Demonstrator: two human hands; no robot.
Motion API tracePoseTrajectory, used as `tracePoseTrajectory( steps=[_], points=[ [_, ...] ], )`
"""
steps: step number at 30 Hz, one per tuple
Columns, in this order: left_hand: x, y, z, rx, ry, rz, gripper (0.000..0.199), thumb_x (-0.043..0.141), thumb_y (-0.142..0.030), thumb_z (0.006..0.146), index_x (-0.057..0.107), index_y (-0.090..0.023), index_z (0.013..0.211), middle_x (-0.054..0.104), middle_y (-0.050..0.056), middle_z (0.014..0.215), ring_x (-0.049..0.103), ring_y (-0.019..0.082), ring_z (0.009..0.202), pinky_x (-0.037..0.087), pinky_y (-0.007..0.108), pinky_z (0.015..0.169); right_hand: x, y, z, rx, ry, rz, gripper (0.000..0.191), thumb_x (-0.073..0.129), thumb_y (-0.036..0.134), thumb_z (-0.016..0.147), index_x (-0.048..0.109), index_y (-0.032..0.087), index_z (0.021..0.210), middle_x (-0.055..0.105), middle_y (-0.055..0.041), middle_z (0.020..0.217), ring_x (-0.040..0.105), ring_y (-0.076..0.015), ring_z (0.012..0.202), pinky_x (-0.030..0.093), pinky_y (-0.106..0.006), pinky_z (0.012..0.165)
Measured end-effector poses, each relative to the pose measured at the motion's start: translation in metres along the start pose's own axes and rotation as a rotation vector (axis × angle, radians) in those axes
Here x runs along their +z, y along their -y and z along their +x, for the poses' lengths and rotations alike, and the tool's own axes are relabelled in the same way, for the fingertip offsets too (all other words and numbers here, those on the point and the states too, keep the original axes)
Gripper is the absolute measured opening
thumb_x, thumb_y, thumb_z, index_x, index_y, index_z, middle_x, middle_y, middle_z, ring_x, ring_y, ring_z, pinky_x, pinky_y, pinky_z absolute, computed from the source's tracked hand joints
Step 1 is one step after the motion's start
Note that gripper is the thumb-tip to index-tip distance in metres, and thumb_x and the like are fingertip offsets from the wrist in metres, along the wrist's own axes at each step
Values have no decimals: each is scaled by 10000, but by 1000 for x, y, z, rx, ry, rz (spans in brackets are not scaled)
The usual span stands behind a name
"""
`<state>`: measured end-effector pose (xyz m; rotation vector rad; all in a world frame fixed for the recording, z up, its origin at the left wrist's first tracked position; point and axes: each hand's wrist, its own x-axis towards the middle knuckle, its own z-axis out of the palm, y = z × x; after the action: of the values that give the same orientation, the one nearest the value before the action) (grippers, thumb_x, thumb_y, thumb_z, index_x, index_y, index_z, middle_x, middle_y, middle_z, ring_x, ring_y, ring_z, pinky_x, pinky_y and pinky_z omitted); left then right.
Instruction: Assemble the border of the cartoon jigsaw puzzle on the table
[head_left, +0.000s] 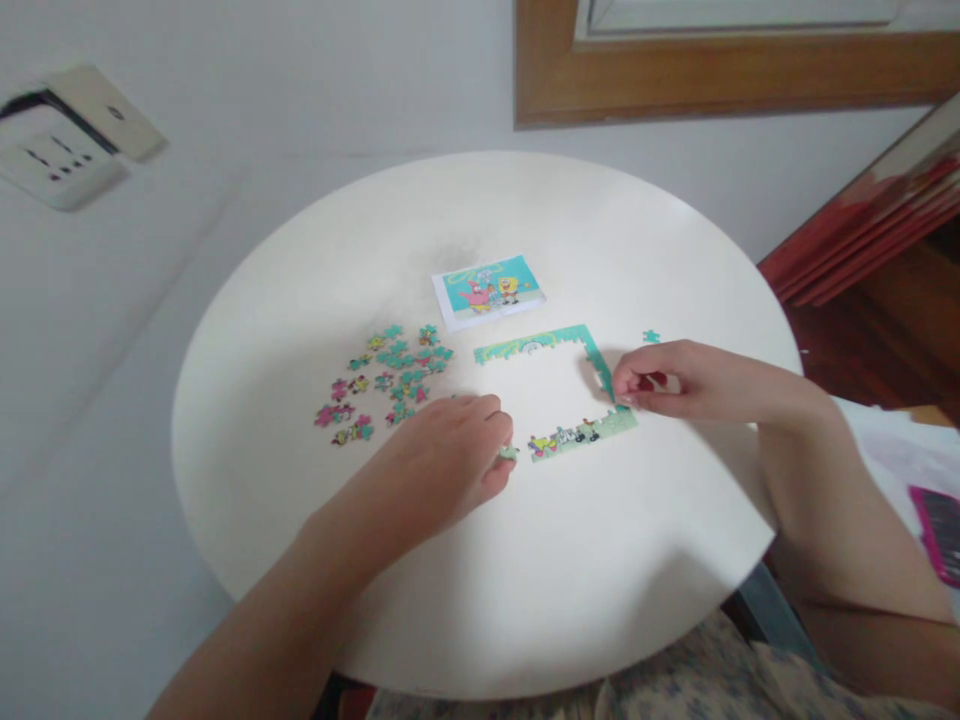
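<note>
Pinching a pale piece (pixel 508 453) is the left hand (pixel 459 440), while the curled right hand (pixel 686 368) touches the puzzle border (pixel 592 348), grip unclear.

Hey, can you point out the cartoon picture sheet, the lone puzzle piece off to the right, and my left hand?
Picture sheet (pixel 491 288), head view: middle of its printed face.
Lone puzzle piece (pixel 651 337), head view: its centre.
Left hand (pixel 456 448), head view: back of the hand.

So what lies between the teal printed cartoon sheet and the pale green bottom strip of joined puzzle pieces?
The teal-and-yellow top strip of joined puzzle pieces lies between them, then smooth white tabletop, as the head view shows.
</note>
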<state>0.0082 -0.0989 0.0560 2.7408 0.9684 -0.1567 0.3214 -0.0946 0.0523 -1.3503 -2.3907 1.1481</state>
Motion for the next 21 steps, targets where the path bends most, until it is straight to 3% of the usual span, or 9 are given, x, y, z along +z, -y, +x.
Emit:
tracePoseTrajectory(
  steps=[16, 18, 21],
  points=[
    [-4, -9, 6, 18, 25, -17, 78, 595, -241, 923, 633, -172, 916, 638, 58, 936, 613, 250, 882, 463, 393, 775, 0, 3, 1, -19, 37, -7, 123, 543, 277, 892, 641, 203, 897, 642, -7, 802, 537, -137, 675, 390, -251, 617],
    [-4, -9, 5, 21, 19, -17, 74, 595, -236, 923, 633, -172, 918, 634, 56, 932, 613, 252, 880, 464, 397, 771, 2, 5, 2, -69, 18, -1, 142, 538, 254, 902, 666, 200, 929, 658, -22, 841, 556, -144, 701, 407, -260, 640],
    [-3, -8, 5, 32, 5, -17, 71, 599, -239, 924, 631, -175, 925, 630, 53, 935, 612, 256, 880, 465, 403, 771, 10, 13, 7, -272, -32, -19, 209, 542, 230, 929, 722, 199, 1031, 665, -64, 920, 589, -177, 833, 437, -298, 761]
  ],
)
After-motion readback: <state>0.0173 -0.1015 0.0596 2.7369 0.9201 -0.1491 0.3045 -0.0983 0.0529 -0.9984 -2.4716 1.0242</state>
